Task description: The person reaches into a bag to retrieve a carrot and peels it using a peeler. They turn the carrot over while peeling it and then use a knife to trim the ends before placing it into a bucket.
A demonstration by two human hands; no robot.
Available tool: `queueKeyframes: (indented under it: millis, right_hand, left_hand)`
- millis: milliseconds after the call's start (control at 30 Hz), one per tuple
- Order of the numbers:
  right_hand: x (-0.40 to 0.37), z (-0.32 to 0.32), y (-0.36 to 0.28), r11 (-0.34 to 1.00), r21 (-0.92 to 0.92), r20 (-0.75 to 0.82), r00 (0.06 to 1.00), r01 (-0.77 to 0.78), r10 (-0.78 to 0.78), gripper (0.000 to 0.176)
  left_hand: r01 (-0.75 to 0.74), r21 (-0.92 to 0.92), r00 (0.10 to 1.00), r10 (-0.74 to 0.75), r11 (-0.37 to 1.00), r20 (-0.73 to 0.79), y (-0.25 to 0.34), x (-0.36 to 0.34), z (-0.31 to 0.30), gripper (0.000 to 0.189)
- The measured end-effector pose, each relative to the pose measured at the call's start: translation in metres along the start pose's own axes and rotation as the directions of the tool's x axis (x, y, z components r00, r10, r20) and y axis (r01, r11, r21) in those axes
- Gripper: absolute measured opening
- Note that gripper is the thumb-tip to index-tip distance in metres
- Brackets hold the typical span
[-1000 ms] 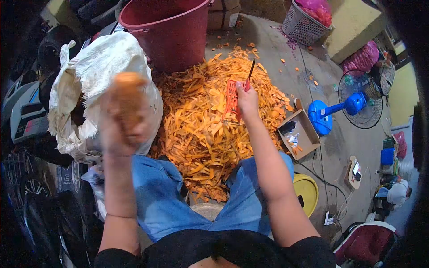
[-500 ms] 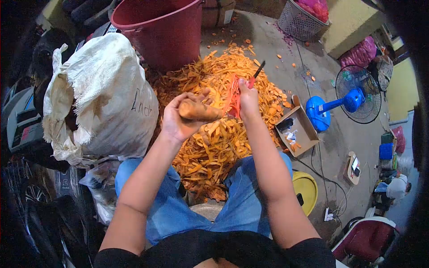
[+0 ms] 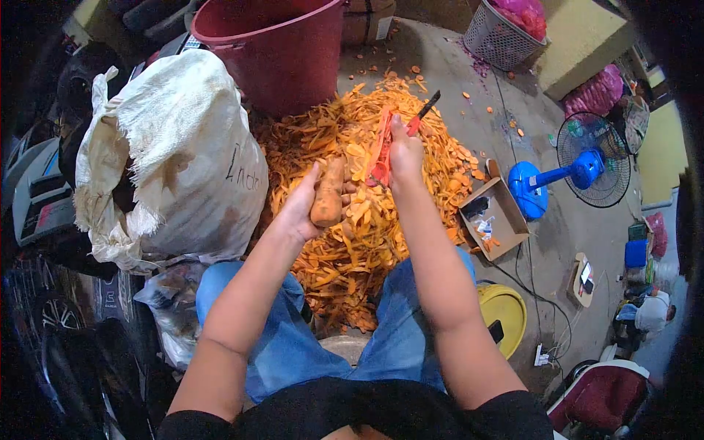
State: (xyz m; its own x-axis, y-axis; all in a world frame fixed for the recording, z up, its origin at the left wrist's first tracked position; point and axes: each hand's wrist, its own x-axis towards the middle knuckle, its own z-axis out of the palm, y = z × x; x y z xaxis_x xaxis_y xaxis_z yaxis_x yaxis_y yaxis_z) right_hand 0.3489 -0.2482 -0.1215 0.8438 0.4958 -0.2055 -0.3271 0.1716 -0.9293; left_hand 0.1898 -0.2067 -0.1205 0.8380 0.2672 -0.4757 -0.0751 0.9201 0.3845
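In my left hand (image 3: 297,209) lies an unevenly coloured orange-brown carrot (image 3: 328,194), pointing away from me, with the fingers curled beneath and around it. My right hand (image 3: 407,154) is closed on a red-orange peeler (image 3: 380,150), held upright a little to the right of the carrot. Beyond the thumb juts a thin red piece with a black end (image 3: 427,105). Both hands are above a large heap of orange peelings (image 3: 352,257), which spreads between my knees and out across the floor.
A tall red bin (image 3: 282,66) stands behind the heap, and a white woven sack (image 3: 187,147) on the left. To the right are a cardboard tray (image 3: 506,238), a blue fan (image 3: 528,189), a yellow lid (image 3: 513,315) and cables. A person (image 3: 653,312) is far right.
The carrot has turned in my left hand from lying sideways to pointing away from me, and it is slightly lower. My right hand still holds the peeler, with the black-ended piece tilted further right.
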Motion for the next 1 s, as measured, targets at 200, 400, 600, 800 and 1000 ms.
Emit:
queueKeyframes:
  millis: [200,400,600,800,1000]
  right_hand:
    - [-0.023,0.006,0.001,0.967,-0.252,0.111,0.994,0.033,-0.005,0.036]
    - [-0.018,0.000,0.000,0.986,-0.164,-0.058,0.998,0.017,-0.027,0.033]
    - [-0.043,0.010,-0.001,0.960,-0.255,0.057,0.993,0.112,-0.100,0.034]
    - [-0.040,0.009,0.008,0.942,-0.297,0.040,0.988,0.154,-0.149,0.036]
    - [-0.037,0.003,0.010,0.873,-0.445,0.114,0.980,0.198,-0.165,0.031]
  left_hand:
    - [-0.032,0.011,0.980,0.033,0.999,-0.198,-0.006,0.009,0.016,0.039]
    - [0.017,0.108,0.984,0.003,0.994,-0.180,-0.018,0.019,0.008,0.037]
    - [0.026,-0.084,0.991,-0.037,0.996,-0.127,-0.025,0.021,0.009,0.036]
    - [0.013,0.007,0.994,-0.012,1.000,-0.111,-0.028,0.022,0.005,0.032]
    - [0.020,0.019,0.970,-0.015,1.000,-0.243,-0.025,0.007,0.025,0.030]
